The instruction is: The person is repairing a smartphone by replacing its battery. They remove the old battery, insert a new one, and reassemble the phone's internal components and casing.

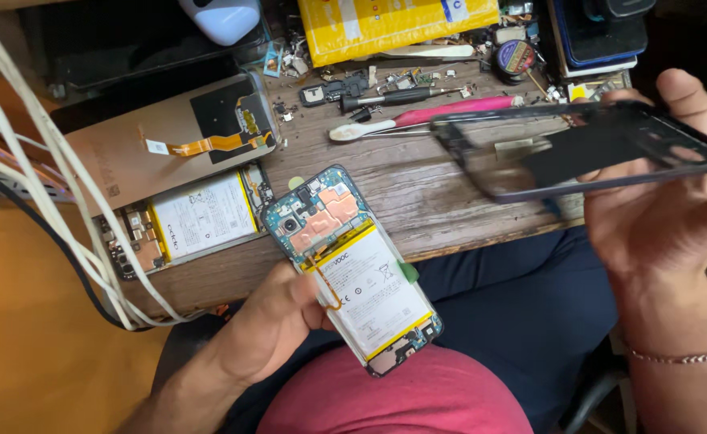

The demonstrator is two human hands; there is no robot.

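Observation:
My left hand (277,317) grips an opened phone (352,269) from its left side, over my lap at the table's front edge. The phone's back is off, showing a white battery, copper shielding and a camera module. My right hand (667,201) holds a dark phone frame (578,149) up at the right, tilted and slightly blurred, with my thumb over its far end. A thin bracelet sits on my right wrist.
On the worn wooden table (418,201) lie a second opened phone (184,221), a detached screen panel (168,141), a pink-handled brush (426,119), a screwdriver, small parts and a yellow padded envelope (393,24). White cables (40,185) hang at the left.

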